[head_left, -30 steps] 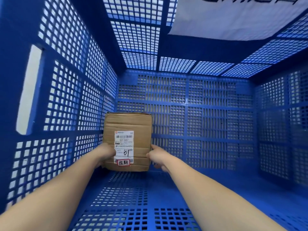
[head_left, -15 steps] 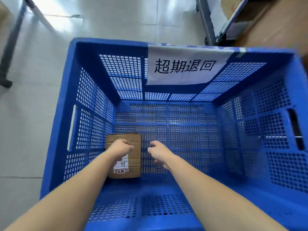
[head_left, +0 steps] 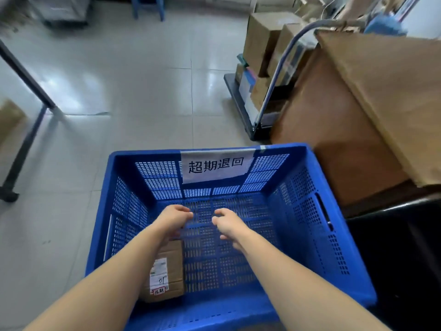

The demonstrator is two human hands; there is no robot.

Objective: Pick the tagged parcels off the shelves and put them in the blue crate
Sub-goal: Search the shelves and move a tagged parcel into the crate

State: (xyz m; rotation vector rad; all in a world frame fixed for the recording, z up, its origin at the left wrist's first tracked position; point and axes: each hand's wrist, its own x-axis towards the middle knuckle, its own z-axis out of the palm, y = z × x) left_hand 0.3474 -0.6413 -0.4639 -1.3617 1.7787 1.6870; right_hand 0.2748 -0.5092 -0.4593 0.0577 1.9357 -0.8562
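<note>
**Parcel 01 lying in crate, both hands empty above it**

The tagged parcel (head_left: 164,273), a small brown carton, was seen lying flat on the perforated floor of the blue crate (head_left: 310,235), toward the lower left of the crate's inside. Its white label faced up, with a hand-written "01" and a small red-edged tag at the near end, presumably so the marking could be read from above. The left forearm crossed over part of the carton.

The left hand (head_left: 175,219) and right hand (head_left: 228,223) were recorded at frame centre, above the crate floor, apart from each other and from the parcel. Fingers of both were loosely curled and nothing was held.

A paper sign (head_left: 216,166) with four printed characters was noted on the crate's far wall. Large cardboard sheets (head_left: 381,91) filled the upper right of the frame; a loaded trolley (head_left: 257,75) stood beyond.
</note>
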